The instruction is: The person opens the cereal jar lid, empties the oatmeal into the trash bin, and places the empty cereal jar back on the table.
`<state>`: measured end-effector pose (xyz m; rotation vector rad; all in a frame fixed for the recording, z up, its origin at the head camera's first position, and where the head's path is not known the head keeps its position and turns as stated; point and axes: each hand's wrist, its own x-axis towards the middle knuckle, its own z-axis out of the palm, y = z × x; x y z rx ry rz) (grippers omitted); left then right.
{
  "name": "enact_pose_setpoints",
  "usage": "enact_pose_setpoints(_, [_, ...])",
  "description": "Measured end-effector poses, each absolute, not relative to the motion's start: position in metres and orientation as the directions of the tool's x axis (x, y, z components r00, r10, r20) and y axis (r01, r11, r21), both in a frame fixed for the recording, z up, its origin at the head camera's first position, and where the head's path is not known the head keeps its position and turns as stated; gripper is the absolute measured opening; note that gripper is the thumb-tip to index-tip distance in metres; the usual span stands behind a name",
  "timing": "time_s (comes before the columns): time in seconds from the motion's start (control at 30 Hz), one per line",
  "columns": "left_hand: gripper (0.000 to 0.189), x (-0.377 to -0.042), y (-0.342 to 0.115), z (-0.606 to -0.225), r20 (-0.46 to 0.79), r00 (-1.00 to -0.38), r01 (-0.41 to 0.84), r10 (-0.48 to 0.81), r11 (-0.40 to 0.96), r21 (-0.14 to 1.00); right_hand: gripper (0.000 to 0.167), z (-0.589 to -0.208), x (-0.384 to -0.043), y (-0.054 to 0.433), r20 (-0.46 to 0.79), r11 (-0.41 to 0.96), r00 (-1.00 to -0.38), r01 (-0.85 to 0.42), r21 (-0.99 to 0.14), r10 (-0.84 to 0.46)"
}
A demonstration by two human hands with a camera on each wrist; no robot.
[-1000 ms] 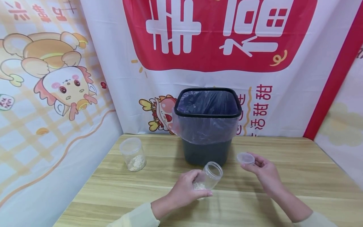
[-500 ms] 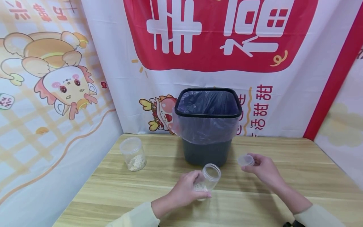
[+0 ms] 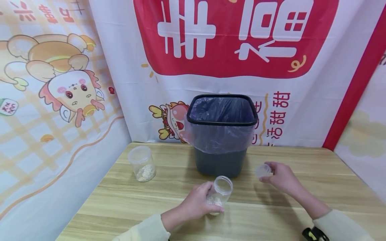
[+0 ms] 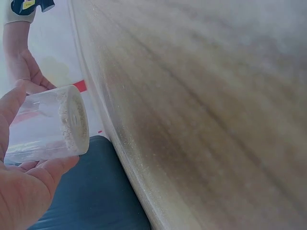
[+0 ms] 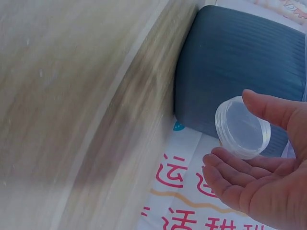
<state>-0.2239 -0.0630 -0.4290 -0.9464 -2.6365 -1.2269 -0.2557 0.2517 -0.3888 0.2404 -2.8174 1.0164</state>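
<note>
My left hand (image 3: 196, 202) grips a clear plastic jar (image 3: 222, 194) over the near part of the table, its open mouth tipped up and to the right. Small off-white flakes lie at the bottom of this jar, and in the left wrist view they show through its base (image 4: 77, 120). Off to the right, my right hand (image 3: 283, 178) holds a translucent screw lid (image 3: 263, 170) by its edge, apart from the jar. The right wrist view shows the thumb on one side of the lid (image 5: 243, 128) and the fingers below it.
A dark bin (image 3: 220, 164) with a clear bag liner stands at the back middle, just beyond both hands. A second clear jar (image 3: 141, 165) with similar flakes stands at the left of the wooden table (image 3: 120, 207). Printed cloth hangs behind and beside the table.
In my left hand the jar has come slightly more upright and a little nearer. My right hand has turned the lid from nearly flat to a steeper tilt and shifted it slightly right.
</note>
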Motion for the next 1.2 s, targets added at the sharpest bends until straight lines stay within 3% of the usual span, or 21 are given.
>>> enact_pose_setpoints(0.63, [0.058, -0.224, -0.065, -0.432, 0.287, -0.814, 0.541, 0.505, 0.478, 0.692, 0.062, -0.395, -0.275, 0.263, 0.165, 0.876, -0.966, -0.251, -0.411, -0.199])
enact_pose_setpoints(0.97, [0.059, -0.223, -0.065, -0.432, 0.264, -0.827, 0.521, 0.496, 0.5, 0.692, 0.033, -0.395, -0.281, 0.266, 0.081, 0.899, -0.976, -0.22, -0.38, -0.204])
enact_pose_setpoints(1.2, [0.058, -0.224, -0.065, -0.432, 0.246, -0.831, 0.515, 0.499, 0.522, 0.68, 0.029, -0.395, -0.286, 0.269, 0.011, 0.925, -0.97, -0.236, -0.297, -0.244])
